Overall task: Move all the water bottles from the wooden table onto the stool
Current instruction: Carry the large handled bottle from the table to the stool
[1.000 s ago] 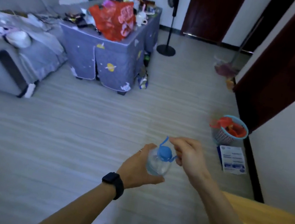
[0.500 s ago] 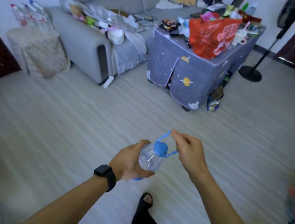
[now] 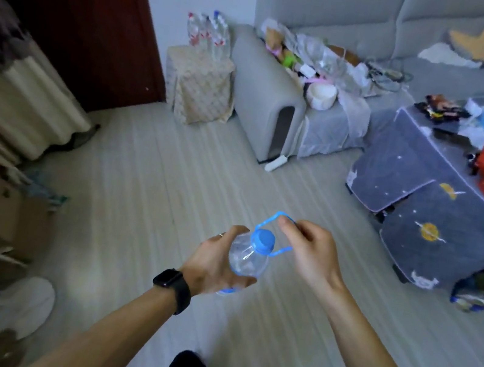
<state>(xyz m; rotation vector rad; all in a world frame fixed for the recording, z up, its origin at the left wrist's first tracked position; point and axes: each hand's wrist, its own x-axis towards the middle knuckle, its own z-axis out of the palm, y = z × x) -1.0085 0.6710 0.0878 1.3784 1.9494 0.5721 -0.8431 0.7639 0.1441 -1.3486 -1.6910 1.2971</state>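
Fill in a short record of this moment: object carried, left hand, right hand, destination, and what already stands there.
Object carried: clear water bottle with a blue cap and a blue carry loop
Left: the left hand grips the bottle's body
Right: the right hand pinches the carry loop
Destination: cloth-covered stool, across the floor beside the sofa arm
Already there: several upright bottles on the stool

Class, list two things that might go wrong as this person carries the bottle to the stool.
1. The stool already holds several bottles; setting another down may topple them.
2. The right hand only pinches the thin blue handle; if the left hand releases the bottle, it may slip.
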